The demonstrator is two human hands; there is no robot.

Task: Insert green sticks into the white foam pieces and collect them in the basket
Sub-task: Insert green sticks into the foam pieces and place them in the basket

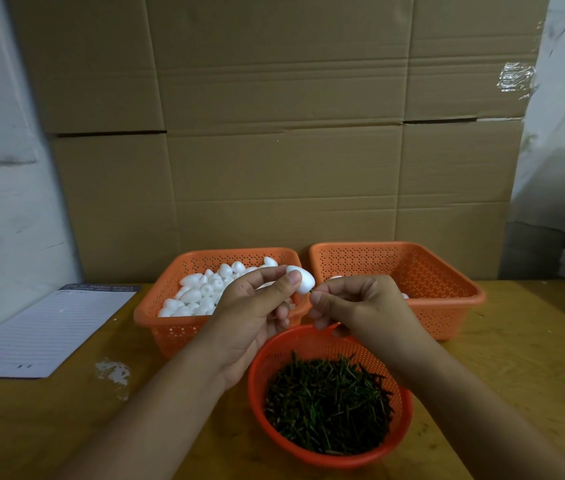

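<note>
The left hand pinches a white foam piece between thumb and fingertips, holding it up above the gap between the two square baskets. The right hand meets it from 3 o'clock, its thumb and forefinger pressed together on a green stick of which only a short dark tip shows, right at the foam piece's lower end. Whether the tip has entered the foam cannot be told. The two hands are close together, nearly touching at the fingertips.

On the wooden bench, at 6 o'clock from the hands, stands a round red basket heaped with loose green sticks. At 10 o'clock from it sits a square orange basket full of plain white foam pieces. Just beside that one, at 3 o'clock of it, a second square orange basket holds a few white pieces, mostly hidden behind the right hand.

At 9 o'clock on the bench lies a lined paper pad, with a patch of white crumbs near its lower corner. Large cardboard boxes stand stacked behind the baskets
</note>
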